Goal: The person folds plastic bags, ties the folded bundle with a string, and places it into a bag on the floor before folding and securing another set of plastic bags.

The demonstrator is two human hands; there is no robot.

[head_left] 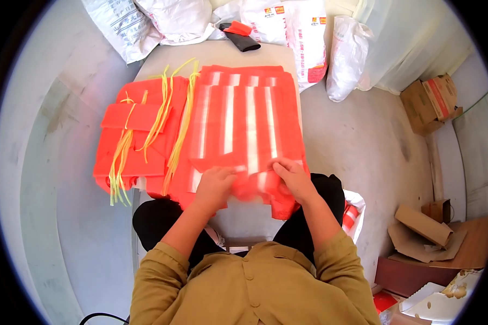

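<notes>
A stack of red-and-white striped plastic bags (238, 116) lies spread on the table in front of me. At its near end, my left hand (216, 187) is closed on the edge of the top bag, which is crumpled and somewhat blurred between my hands. My right hand (291, 176) pinches the same bag further right, thumb and fingers together. Left of the stack rest folded red bundles (130, 160), the upper one bound with a yellow strip. Loose yellow strips (181, 130) lie across the red plastic between bundles and stack.
White printed sacks (176, 19) line the table's far side, with a black roll and red piece (241, 37) before them. Cardboard boxes (428, 105) stand at far right, and flattened cardboard (425, 233) lies at lower right. A white bag (355, 214) with red-and-white contents sits beside my right knee.
</notes>
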